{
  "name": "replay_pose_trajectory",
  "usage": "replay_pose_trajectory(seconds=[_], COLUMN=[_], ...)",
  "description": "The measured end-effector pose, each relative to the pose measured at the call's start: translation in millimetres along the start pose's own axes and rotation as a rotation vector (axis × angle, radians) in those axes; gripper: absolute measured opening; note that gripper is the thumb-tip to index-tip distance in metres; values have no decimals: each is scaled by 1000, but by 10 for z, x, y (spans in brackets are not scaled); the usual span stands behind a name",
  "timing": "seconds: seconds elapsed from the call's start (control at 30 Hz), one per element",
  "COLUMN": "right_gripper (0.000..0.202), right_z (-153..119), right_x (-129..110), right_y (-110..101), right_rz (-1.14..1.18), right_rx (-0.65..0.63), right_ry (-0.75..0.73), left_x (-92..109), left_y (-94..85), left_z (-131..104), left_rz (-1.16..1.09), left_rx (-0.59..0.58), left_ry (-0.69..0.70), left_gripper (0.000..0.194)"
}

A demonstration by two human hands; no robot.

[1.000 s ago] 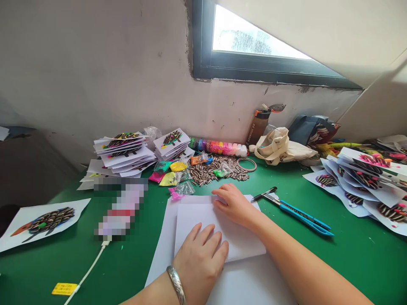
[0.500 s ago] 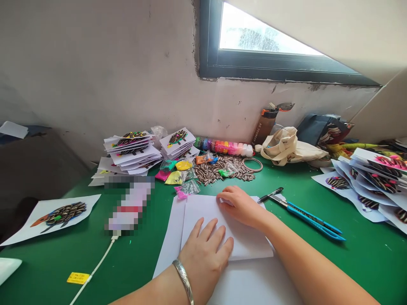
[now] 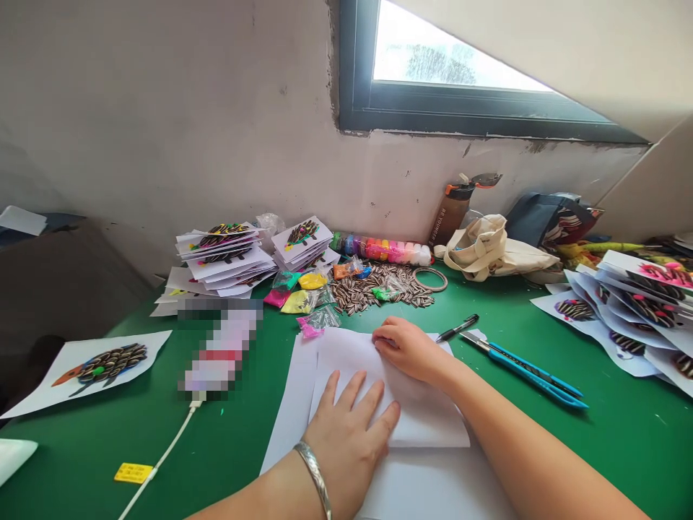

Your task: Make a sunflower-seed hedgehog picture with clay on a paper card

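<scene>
A white sheet of paper (image 3: 346, 354), apparently doubled over, lies on top of other white sheets (image 3: 292, 404) on the green table. My left hand (image 3: 349, 433), wearing a silver bangle, rests flat on it with fingers spread. At the sheet's far edge, my right hand (image 3: 406, 350) has its fingers curled and pressed together on the paper; the fingertips are partly hidden. Just right of that hand lie a black pen (image 3: 458, 328) and a blue utility knife (image 3: 533, 372) with its blade out.
Sunflower seeds (image 3: 373, 289), bags of coloured clay (image 3: 300, 300) and a tape roll (image 3: 430, 279) lie behind the paper. Stacked seed pictures stand left (image 3: 227, 263) and right (image 3: 644, 310). A single seed picture (image 3: 111, 368) and a white cable (image 3: 167, 451) are at left. A bottle (image 3: 450, 213) leans by the wall.
The top sheet has shifted slightly, its near right corner a little further right and lower. My right hand has edged slightly right, and my left hand stays nearly in place.
</scene>
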State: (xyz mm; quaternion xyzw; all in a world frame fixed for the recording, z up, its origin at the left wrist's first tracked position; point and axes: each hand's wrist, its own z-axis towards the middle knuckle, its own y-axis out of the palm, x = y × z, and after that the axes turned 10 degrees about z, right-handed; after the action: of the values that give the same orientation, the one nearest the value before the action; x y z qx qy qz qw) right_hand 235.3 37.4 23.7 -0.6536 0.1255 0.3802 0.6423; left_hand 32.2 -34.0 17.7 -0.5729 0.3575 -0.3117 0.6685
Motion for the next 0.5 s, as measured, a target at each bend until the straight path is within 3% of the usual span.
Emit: replay_pose_trajectory(seconds=[0.2, 0.5], right_gripper=[22, 8], right_z=[-6, -49], right_x=[5, 6], right_y=[-53, -51], right_rz=[69, 12], right_rx=[-44, -68], right_ry=[34, -37], left_x=[6, -6], left_y=[-17, -44], left_z=[14, 4], left_rz=[-47, -41], left_rx=[-64, -19], left_ry=[-50, -6], left_gripper=[42, 51])
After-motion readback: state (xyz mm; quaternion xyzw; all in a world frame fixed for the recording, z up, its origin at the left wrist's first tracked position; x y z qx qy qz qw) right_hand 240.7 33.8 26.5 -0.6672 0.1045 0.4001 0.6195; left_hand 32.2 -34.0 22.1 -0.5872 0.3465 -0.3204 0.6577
